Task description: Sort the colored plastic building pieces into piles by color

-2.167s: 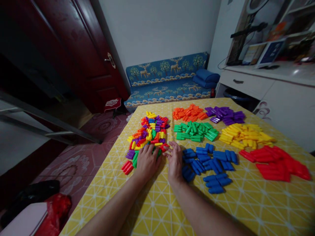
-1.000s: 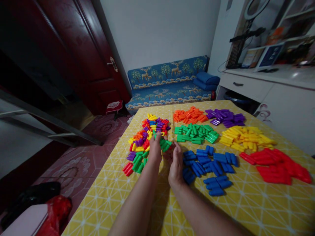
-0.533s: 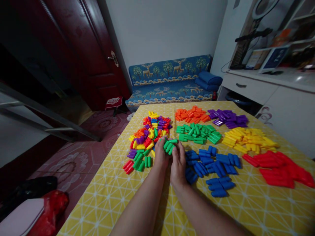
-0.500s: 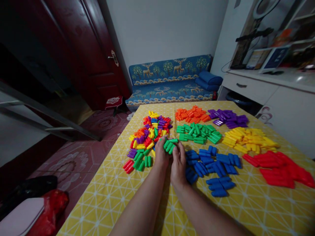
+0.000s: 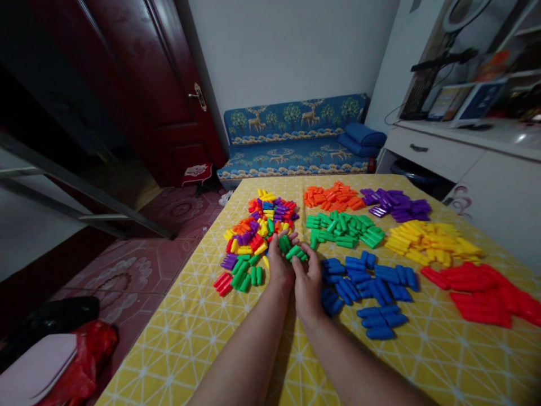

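Observation:
My left hand (image 5: 280, 262) is cupped around a green plastic block (image 5: 284, 243) made of joined rounded bars. Beside it, my right hand (image 5: 307, 279) holds another green block (image 5: 296, 253) between thumb and fingers. Both hands are close together above the table, and fingers hide parts of the blocks. To their left lies a mixed pile of blocks (image 5: 256, 243) in red, yellow, purple, orange and green. Just beyond the right hand is a pile of green blocks (image 5: 344, 228). Blue blocks (image 5: 372, 279) lie close to its right side.
On the yellow tablecloth (image 5: 177, 344) are separate piles of orange blocks (image 5: 333, 196), purple blocks (image 5: 396, 204), yellow blocks (image 5: 431, 241) and red blocks (image 5: 479, 290). A blue patterned sofa (image 5: 291, 152) stands behind the table. A white cabinet (image 5: 499, 186) is at the right.
The green blocks, earlier bunched together between both hands, now show as separate pieces, one in each hand. The view has shifted slightly; the piles look the same.

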A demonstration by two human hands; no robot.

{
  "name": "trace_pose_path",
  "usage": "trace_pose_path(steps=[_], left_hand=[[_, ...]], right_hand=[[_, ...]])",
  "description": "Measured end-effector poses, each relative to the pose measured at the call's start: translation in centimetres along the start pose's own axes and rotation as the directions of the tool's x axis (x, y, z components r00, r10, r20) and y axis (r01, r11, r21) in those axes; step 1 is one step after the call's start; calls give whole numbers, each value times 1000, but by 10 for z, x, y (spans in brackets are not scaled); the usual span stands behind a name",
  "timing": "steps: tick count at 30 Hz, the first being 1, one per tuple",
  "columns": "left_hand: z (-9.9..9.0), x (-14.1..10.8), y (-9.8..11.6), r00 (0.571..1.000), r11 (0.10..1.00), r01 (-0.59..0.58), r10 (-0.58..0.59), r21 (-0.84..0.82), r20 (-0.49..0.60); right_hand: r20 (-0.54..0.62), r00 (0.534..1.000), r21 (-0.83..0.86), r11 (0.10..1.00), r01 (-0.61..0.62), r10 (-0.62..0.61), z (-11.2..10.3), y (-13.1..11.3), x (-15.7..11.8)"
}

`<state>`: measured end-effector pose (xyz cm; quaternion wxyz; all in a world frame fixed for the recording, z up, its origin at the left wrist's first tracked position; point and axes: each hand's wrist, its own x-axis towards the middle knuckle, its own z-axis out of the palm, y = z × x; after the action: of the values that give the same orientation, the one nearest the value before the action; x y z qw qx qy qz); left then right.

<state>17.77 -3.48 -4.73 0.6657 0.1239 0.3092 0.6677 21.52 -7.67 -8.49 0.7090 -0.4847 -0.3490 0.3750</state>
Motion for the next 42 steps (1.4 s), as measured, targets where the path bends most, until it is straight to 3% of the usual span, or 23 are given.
trace_pose_path(steps=[6, 9, 11, 14, 16, 17, 20, 22, 26, 29, 32, 34, 36, 37, 38, 39, 42], left_hand=[[-3, 3, -5, 967, 943, -256, 250, 214, 55], [-6, 5, -6, 956, 899, -290, 287, 328, 59], [-9, 6, -5, 928, 805, -366, 354, 467, 118], [-11, 7, -5, 816, 456, -568, 425, 685, 393], [-11, 6, -7, 745, 175, -653, 323, 737, 584], [-11, 5, -8, 730, 46, -667, 240, 743, 640], [-7, 1, -13, 742, -279, -633, 47, 722, 669], [-4, -1, -16, 758, -429, -594, -14, 681, 652], [-1, -3, -15, 820, -555, -473, 7, 684, 573], [-5, -1, -8, 848, -542, -363, 144, 758, 510], [-11, 3, -2, 826, -442, -353, 266, 825, 496], [-13, 6, -2, 762, -276, -488, 328, 828, 558], [-12, 6, -5, 674, -51, -673, 368, 738, 640], [-11, 6, -8, 648, 68, -733, 371, 677, 665], [-9, 4, -11, 649, 187, -754, 364, 630, 669], [-7, 3, -13, 677, 303, -736, 344, 606, 650], [-3, -1, -19, 831, 610, -528, 228, 591, 507]], right_hand=[[-41, 998, 75, 996, -47, 50, -1, -4, -3], [-62, 998, 119, 993, 22, -15, -1, -18, -6], [-82, 994, 129, 988, 86, -76, -2, -29, -5], [-139, 984, 181, 973, 139, -115, -6, -44, 5], [-168, 979, 242, 957, 158, -120, -8, -52, 15], [-179, 976, 264, 950, 167, -121, -10, -55, 20], [-211, 969, 268, 946, 183, -128, -13, -59, 31], [-212, 969, 246, 953, 177, -125, -14, -57, 34], [-121, 990, 221, 970, 101, -75, -13, -49, 31], [-85, 994, 182, 979, 87, -72, -13, -45, 30], [-119, 985, 125, 982, 142, -127, -15, -45, 32], [-132, 981, 89, 984, 154, -142, -17, -45, 35], [-132, 983, 69, 988, 140, -130, -19, -44, 36], [-127, 985, 68, 989, 128, -119, -19, -44, 36], [-122, 987, 69, 991, 115, -106, -20, -44, 37], [-120, 988, 72, 992, 102, -93, -20, -45, 37], [-142, 988, 98, 993, 72, -58, -20, -47, 38]])
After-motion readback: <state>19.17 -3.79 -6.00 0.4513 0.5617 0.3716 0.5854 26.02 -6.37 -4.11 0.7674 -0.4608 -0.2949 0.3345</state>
